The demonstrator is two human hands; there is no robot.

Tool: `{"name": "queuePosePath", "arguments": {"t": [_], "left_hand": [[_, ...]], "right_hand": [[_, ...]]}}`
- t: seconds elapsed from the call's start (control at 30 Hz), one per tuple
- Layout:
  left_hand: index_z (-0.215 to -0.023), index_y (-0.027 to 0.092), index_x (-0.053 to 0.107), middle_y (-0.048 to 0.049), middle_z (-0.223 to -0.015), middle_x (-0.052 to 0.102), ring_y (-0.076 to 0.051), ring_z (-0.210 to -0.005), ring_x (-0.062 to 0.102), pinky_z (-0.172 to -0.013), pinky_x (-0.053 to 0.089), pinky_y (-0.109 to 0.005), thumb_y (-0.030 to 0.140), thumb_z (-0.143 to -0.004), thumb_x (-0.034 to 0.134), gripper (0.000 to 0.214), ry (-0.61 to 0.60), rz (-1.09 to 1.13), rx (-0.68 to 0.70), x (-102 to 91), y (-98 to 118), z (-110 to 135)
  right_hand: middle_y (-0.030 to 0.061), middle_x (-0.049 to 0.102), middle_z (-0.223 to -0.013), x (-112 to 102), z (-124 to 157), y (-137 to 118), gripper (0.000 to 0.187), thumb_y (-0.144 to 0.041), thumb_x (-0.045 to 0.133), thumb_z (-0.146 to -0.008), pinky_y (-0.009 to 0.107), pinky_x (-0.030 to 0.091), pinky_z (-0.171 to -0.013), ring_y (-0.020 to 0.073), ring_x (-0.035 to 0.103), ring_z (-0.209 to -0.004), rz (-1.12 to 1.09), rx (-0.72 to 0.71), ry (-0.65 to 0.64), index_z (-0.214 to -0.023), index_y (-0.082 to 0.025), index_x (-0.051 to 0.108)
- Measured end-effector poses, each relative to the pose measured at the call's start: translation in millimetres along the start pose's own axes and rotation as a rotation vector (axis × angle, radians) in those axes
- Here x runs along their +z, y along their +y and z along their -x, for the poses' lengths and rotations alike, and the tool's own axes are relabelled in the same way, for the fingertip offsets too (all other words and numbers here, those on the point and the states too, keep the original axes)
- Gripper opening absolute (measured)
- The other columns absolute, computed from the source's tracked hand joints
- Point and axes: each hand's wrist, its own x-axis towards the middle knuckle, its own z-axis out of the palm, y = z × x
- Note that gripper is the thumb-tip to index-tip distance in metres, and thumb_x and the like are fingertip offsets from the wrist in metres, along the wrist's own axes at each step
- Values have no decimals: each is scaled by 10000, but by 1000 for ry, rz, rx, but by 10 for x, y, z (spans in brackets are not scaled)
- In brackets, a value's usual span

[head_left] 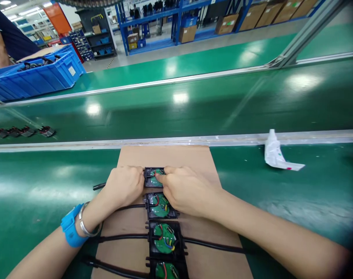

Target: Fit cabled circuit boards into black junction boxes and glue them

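Note:
A brown cardboard sheet (170, 155) lies on the green bench in front of me. Down its middle runs a column of several black open housings, each with a round green circuit board, coloured wires and black cables out the sides. My left hand (122, 186) and my right hand (183, 190) both grip the farthest housing (153, 178), left hand on its left side, right fingertips on its top right. Just below lies the second housing (159, 205), then the third housing (164, 238). A blue band and a metal bracelet sit on my left wrist.
A crumpled white paper (276, 155) lies right of the cardboard near a metal rail (77, 144). Beyond it, the green conveyor belt carries small black parts (25, 131) at far left. A blue crate (33, 75) and another person's arm (0, 48) are at upper left; shelving stands behind.

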Motion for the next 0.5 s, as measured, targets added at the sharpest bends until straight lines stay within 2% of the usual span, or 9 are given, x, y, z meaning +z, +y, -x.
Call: {"name": "queuePosePath", "arguments": {"t": [0.1,0.2,0.27,0.33,0.43,0.5], "left_hand": [[-792,117,634,-157,-746,674,-278,-692,653,-587,476,-353,172,-888,336,318,-5,-64,19,3,51,-10],[-712,121,629,-153,-735,652,-282,-698,646,-588,488,-359,153,-852,405,266,16,-92,46,-36,83,-11],[-770,114,637,-153,-778,645,-287,-719,641,-591,503,-372,167,-859,410,249,64,-106,9,-58,85,14],[-913,104,631,-150,-884,637,-275,-796,634,-637,527,-371,165,-876,389,253,158,-81,-16,-47,74,66],[-1096,126,594,-113,-1045,612,-214,-916,602,-775,539,-332,84,-850,381,328,303,71,176,45,51,171],[-1134,126,599,-103,-1069,617,-207,-918,591,-810,540,-340,37,-815,391,390,333,118,313,123,42,226]], "right_hand": [[104,649,-791,19,-9,-7,309,-159,430,-825,319,185,-491,167,542,-560,9,-10,4,-990,-157,691],[112,651,-787,7,-16,-32,305,-156,433,-822,314,211,-492,180,569,-569,47,-9,-9,-976,-149,696],[115,659,-794,-24,-10,-43,314,-160,422,-832,310,251,-501,203,600,-600,55,4,-14,-980,-154,698],[111,671,-814,-68,15,-32,308,-178,423,-838,310,319,-529,221,627,-647,23,12,-13,-986,-163,692],[111,689,-899,-130,90,27,326,-200,481,-803,325,419,-622,242,648,-773,-88,4,9,-1083,-153,643],[116,691,-949,-155,150,77,416,-194,511,-778,333,446,-665,254,648,-840,-146,26,25,-1185,-134,576]]}}
